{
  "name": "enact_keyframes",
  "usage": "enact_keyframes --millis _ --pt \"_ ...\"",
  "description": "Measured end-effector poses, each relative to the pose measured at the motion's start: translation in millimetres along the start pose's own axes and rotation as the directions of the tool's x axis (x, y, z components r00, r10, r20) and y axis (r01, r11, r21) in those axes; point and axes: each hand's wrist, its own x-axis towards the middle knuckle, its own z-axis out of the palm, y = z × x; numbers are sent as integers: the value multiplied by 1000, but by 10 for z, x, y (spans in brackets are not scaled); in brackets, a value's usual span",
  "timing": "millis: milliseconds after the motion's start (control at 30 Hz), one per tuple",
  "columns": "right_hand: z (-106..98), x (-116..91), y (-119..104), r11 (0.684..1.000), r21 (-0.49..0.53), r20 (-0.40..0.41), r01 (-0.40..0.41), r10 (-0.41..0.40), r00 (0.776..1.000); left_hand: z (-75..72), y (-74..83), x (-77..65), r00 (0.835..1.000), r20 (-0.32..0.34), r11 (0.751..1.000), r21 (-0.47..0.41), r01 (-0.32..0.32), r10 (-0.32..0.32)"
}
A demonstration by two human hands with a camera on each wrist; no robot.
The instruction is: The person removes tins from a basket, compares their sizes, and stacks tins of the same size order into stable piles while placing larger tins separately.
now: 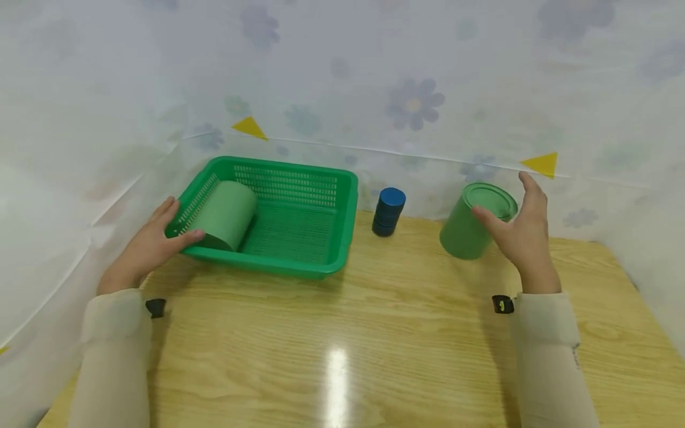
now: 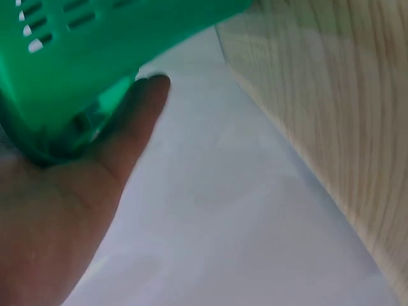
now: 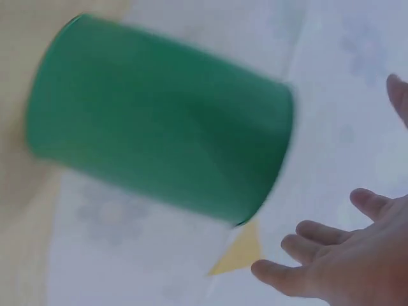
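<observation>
My left hand [image 1: 147, 246] grips the left front corner of a green plastic basket [image 1: 289, 266], thumb over the front rim and fingers along the left side. In the left wrist view the thumb lies by the slotted basket wall [image 2: 95, 70]. Inside the basket a light green cylinder [image 1: 227, 208] lies on its side at the left end. My right hand [image 1: 521, 232] is spread beside an upright green can [image 1: 464, 229], its thumb overlapping the can's top in the head view. The right wrist view shows this can [image 3: 159, 121] apart from the extended fingers [image 3: 319, 233].
A small dark blue cylinder [image 1: 389, 212] stands between basket and can, near the table's back edge. The wooden table [image 1: 401, 333] meets a flower-patterned white sheet [image 1: 348, 89] behind. Yellow triangles [image 1: 250, 128] mark the sheet.
</observation>
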Motion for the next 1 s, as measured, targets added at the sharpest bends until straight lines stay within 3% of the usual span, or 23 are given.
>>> enact_keyframes --millis 200,300,433,567,833,1000 --pt "55 -26 -533 989 67 -50 135 -132 990 -5 -18 -25 999 40 1000 8 -18 18" --pt "112 -2 -827 965 90 -77 246 -239 968 -13 -8 -34 999 49 998 58 -11 8" --pt "210 59 -1220 924 185 -85 334 -323 942 -22 13 -33 999 52 989 145 -5 -3" --pt "361 120 -1621 881 261 -31 394 -400 916 -35 29 -37 999 49 982 191 -5 -5" --pt "962 354 -2145 818 301 118 490 -541 832 -29 36 -39 1000 27 989 145 -18 14" --pt "1373 478 -2334 857 326 263 400 -489 832 -13 36 -36 1000 18 990 140 -22 20"
